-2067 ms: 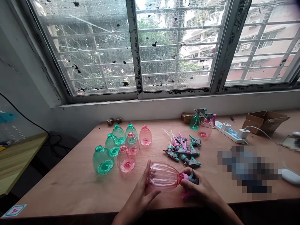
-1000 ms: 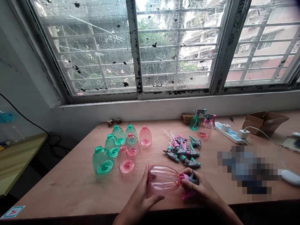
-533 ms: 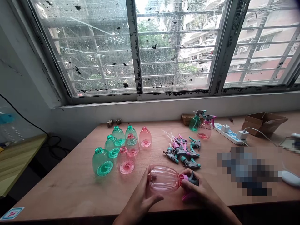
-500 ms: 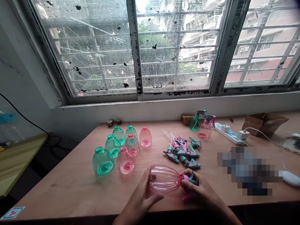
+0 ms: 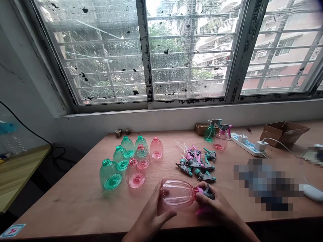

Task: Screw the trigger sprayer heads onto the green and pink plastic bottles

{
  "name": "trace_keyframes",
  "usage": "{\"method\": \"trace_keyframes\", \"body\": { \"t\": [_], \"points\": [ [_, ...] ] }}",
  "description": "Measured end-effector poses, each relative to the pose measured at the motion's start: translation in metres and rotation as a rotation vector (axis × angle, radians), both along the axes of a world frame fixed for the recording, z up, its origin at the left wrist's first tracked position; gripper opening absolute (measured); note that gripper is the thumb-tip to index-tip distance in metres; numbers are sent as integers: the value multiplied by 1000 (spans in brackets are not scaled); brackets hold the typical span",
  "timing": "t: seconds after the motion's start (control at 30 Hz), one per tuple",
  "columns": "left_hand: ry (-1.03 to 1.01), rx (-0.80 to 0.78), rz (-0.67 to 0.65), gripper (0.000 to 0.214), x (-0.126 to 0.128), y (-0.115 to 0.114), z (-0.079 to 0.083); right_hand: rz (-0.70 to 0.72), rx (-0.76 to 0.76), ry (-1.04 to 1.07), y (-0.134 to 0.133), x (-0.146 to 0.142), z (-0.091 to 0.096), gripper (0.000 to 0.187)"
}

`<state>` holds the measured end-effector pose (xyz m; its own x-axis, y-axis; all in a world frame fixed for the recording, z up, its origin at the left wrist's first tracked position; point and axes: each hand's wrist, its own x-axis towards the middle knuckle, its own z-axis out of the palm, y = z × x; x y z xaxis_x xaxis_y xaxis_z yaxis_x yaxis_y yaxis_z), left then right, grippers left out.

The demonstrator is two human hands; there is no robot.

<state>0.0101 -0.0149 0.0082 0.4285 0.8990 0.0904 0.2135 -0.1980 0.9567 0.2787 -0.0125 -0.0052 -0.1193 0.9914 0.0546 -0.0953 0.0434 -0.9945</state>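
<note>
A clear pink ribbed bottle (image 5: 178, 194) lies on its side just above the wooden table (image 5: 75, 198) near the front edge. My left hand (image 5: 153, 213) is wrapped round its base end. My right hand (image 5: 214, 208) is closed on the grey and pink spray head (image 5: 208, 192) at the bottle's neck. Behind them lies a pile of loose spray heads (image 5: 198, 163) with white tubes.
Several empty green and pink bottles (image 5: 127, 161) stand at the left of the table. Two bottles with spray heads (image 5: 217, 134) stand at the back by a power strip (image 5: 246, 143) and a cardboard box (image 5: 285, 129). A blurred patch lies at the right. Windows run behind.
The bottle and both hands have stayed almost in place; my left thumb has shifted slightly along the bottle's side. The view has tilted a little.
</note>
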Motion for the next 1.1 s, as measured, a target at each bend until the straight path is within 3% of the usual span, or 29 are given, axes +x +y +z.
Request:
{"method": "trace_keyframes", "body": {
  "t": [0.27, 0.43, 0.53, 0.67, 0.83, 1.1],
  "points": [
    [-2, 122, 26, 90, -1, 6, -11, 4, -15, 68, -1, -3, 2, 45],
    [-8, 41, 6, 114, -1, 4, -10, 18, -9, 79, 0, -1, -1, 43],
    [-18, -1, 19, 108, 0, 3, -6, 25, -11, 75, 0, -1, -2, 43],
    [-31, 70, 17, 95, 2, 1, -3, 34, -17, 79, 0, -1, -2, 43],
    [-38, 55, -24, 107, 2, -1, -2, 25, -9, 47, 1, -1, -2, 45],
    [-13, 89, 3, 95, 2, 2, -4, 11, -1, 11, 2, 1, -6, 45]
  ]
}}
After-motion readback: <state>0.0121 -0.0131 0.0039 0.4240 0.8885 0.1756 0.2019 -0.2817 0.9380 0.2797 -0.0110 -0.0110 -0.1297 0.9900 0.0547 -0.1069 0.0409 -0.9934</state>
